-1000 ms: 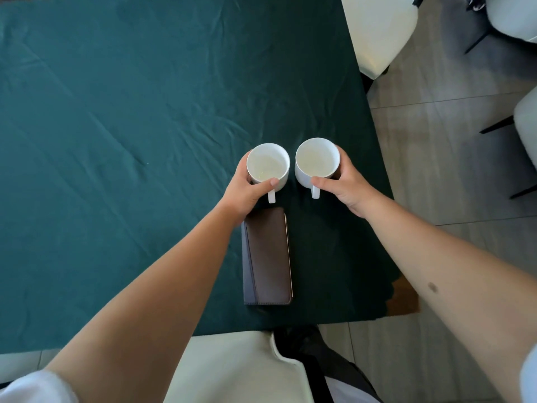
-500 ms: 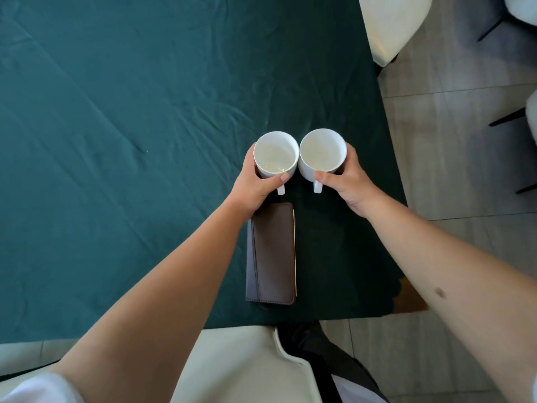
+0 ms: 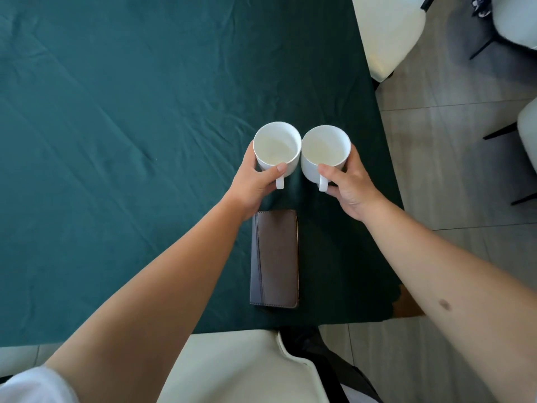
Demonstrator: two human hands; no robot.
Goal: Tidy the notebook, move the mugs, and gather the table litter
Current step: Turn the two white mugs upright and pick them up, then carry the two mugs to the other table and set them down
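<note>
Two white mugs stand side by side, rims touching, on the dark green tablecloth. My left hand wraps the left mug from its left side, thumb on the near rim by the handle. My right hand grips the right mug from its right side, thumb near its handle. Both handles point toward me. A closed brown notebook lies lengthwise just in front of the mugs, close to the table's near edge. No litter is visible.
A cream chair sits right below the table's near edge. Another cream chair stands at the far right of the table, and more chairs stand on the grey tiled floor. The table's right edge runs just right of my right hand.
Both mugs have come together: a gap separated them a second ago, and now their rims touch. My hands keep the same grips.
</note>
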